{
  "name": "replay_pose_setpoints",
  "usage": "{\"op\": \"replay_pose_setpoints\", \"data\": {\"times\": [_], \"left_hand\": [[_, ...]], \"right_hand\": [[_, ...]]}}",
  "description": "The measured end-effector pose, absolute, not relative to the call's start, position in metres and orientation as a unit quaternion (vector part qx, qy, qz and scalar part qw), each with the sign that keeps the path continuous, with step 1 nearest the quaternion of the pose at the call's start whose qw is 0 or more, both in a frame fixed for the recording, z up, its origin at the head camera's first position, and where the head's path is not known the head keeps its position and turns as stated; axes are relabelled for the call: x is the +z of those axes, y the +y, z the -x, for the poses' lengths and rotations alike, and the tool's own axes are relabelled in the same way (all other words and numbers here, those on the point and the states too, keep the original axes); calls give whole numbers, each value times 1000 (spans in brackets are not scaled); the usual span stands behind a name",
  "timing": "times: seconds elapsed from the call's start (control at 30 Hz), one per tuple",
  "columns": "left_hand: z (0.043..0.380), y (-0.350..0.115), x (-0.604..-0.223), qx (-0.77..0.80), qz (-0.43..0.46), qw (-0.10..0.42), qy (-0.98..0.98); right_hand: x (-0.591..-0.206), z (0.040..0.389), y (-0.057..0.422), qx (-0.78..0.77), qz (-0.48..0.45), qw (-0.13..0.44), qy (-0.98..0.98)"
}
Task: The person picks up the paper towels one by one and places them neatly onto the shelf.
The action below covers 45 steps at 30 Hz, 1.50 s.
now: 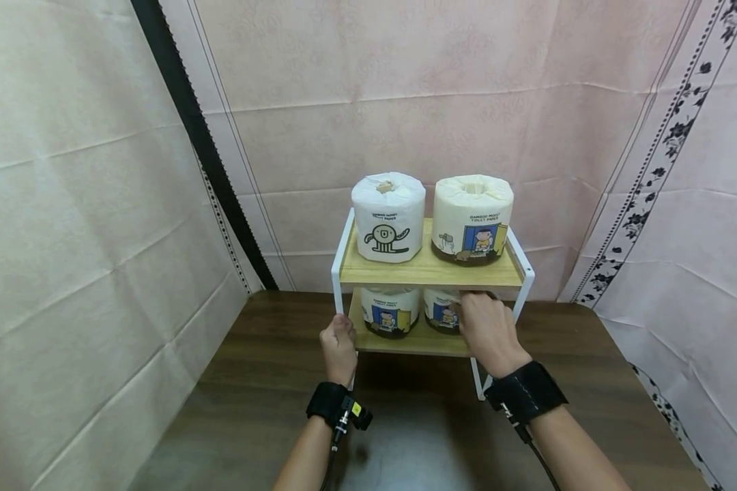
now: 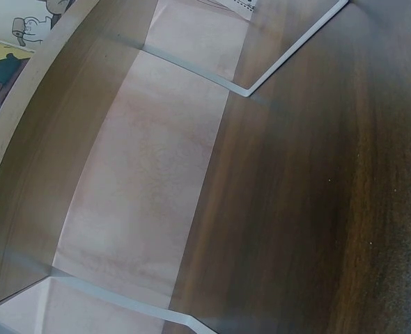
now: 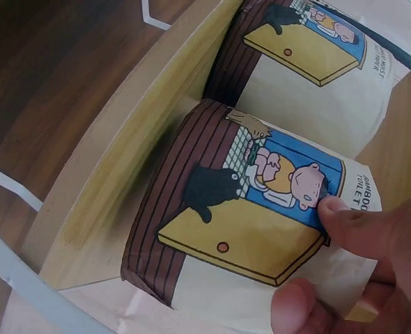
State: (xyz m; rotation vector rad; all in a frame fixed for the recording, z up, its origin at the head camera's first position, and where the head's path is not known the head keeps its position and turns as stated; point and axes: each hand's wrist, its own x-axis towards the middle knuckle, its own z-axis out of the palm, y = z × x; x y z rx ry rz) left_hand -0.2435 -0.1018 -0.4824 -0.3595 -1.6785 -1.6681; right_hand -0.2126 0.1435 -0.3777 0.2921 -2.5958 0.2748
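A two-tier rack (image 1: 430, 275) with wooden shelves and a white metal frame stands on the table. My left hand (image 1: 339, 348) grips its left front post, beside the lower shelf; the left wrist view shows no part of that hand. On the lower shelf, my right hand (image 1: 490, 331) holds the right toilet paper roll (image 3: 240, 188) by its upper side, thumb on the printed front. Part of this roll is hidden behind the hand in the head view. Another printed toilet paper roll (image 1: 388, 315) sits to its left.
On the upper shelf stand a white toilet paper roll (image 1: 388, 218) at left and a cream one (image 1: 474, 221) at right. The dark wooden table (image 1: 264, 389) extends in front, with pale cloth (image 1: 405, 82) hanging behind and at both sides.
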Motion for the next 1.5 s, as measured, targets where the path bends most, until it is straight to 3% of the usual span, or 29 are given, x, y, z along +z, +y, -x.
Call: {"op": "replay_pose_setpoints", "data": {"times": [0.57, 1.5], "left_hand": [[240, -104, -481, -641, 162, 374, -650], [242, -102, -483, -634, 148, 380, -656]], "right_hand": [[-382, 212, 149, 137, -126, 210, -960], [-384, 209, 154, 147, -133, 230, -953]]}}
